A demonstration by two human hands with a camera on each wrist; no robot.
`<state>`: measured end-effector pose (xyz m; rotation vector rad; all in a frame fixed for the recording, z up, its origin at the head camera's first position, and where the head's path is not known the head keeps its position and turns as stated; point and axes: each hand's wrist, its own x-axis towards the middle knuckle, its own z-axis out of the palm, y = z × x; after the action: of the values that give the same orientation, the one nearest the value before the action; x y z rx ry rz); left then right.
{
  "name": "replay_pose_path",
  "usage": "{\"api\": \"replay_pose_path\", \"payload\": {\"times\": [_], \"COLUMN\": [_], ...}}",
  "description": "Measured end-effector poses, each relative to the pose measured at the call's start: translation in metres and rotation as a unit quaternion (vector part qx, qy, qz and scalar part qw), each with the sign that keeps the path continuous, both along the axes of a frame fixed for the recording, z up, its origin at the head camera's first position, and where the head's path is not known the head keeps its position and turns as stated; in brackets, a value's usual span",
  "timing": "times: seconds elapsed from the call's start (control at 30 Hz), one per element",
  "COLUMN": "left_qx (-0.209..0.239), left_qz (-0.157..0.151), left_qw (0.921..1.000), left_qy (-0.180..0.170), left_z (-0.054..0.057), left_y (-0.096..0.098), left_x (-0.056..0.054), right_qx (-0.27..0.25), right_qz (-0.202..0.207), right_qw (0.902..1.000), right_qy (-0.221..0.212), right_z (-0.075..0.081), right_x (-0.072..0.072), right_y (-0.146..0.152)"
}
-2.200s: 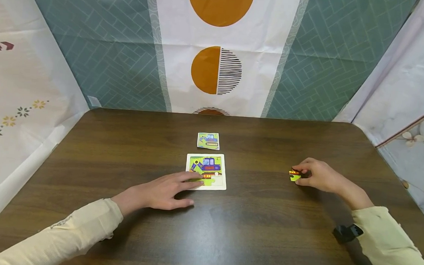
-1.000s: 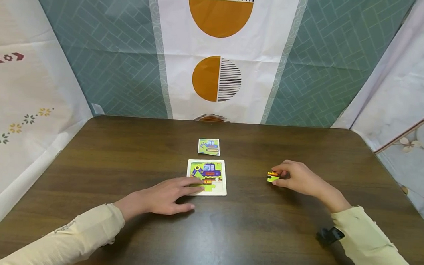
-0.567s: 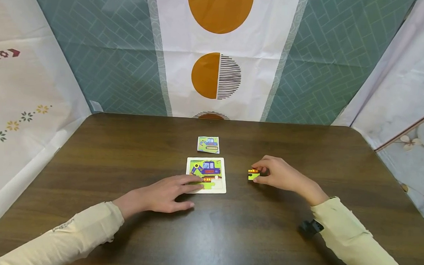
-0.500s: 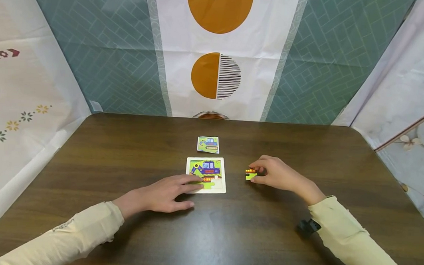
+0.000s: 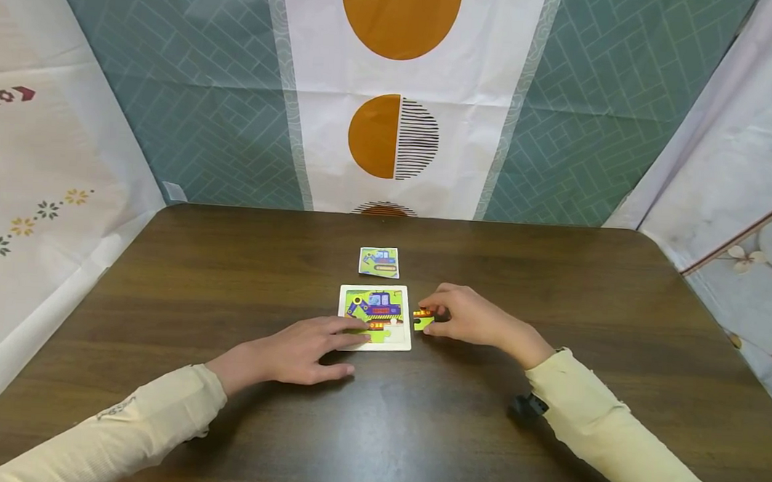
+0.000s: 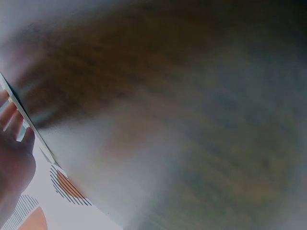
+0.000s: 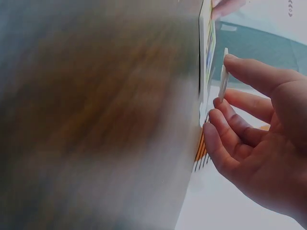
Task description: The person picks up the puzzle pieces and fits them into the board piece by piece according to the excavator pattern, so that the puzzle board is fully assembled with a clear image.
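Observation:
Between thumb and fingers my right hand (image 5: 470, 317) pinches a puzzle piece (image 5: 423, 321), green with a red and yellow band. It is just right of the white-framed jigsaw puzzle (image 5: 408, 329); in the right wrist view the piece (image 7: 224, 76) shows edge-on, raised over the table. The puzzle pictures a blue and purple excavator, and a pale bare patch shows at its lower right. My left hand (image 5: 302, 349) lies with fingers spread, index and middle fingertips on the lower left of the puzzle, hiding part of it. The thumb lies apart from the frame, near the table.
Behind the puzzle a small picture card (image 5: 379, 262) with the same excavator lies on the brown table (image 5: 260, 263). Patterned cloth hangs at the back (image 5: 229, 116) and along both sides.
My right hand has moved left across the table with the puzzle piece, from far right to beside the frame. The left hand has stayed on the puzzle.

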<state>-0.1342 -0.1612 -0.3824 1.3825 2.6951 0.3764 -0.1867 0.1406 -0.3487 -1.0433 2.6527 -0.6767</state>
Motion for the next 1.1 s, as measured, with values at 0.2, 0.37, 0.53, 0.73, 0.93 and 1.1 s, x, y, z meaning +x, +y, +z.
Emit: {"api": "replay_pose_path", "payload": {"times": [0.2, 0.37, 0.53, 0.73, 0.93, 1.1], "left_qx": [-0.001, 0.003, 0.002, 0.002, 0.004, 0.005], "left_qz": [-0.005, -0.007, -0.006, -0.004, -0.006, -0.007], "left_qw": [1.0000, 1.0000, 1.0000, 1.0000, 1.0000, 1.0000], "left_qy": [0.001, 0.000, -0.003, -0.007, 0.000, 0.001], "left_z": [-0.001, 0.000, 0.001, 0.002, 0.001, 0.000], "left_y": [-0.001, 0.000, 0.000, 0.001, 0.001, 0.000], "left_x": [-0.001, -0.001, -0.001, -0.001, -0.001, -0.002], "right_qx": [-0.005, -0.003, 0.003, 0.014, 0.027, 0.035], "right_qz": [0.015, 0.023, 0.032, 0.042, 0.041, 0.042], "right_qw": [0.9999, 0.9997, 0.9995, 0.9990, 0.9987, 0.9984], "right_qy": [0.000, -0.001, -0.001, -0.006, -0.009, -0.008], "right_z": [-0.001, -0.001, -0.003, -0.005, -0.005, -0.006], "right_x": [0.001, 0.003, 0.003, 0.003, 0.005, 0.005], "right_y": [-0.011, -0.019, -0.026, -0.034, -0.040, -0.042]}}
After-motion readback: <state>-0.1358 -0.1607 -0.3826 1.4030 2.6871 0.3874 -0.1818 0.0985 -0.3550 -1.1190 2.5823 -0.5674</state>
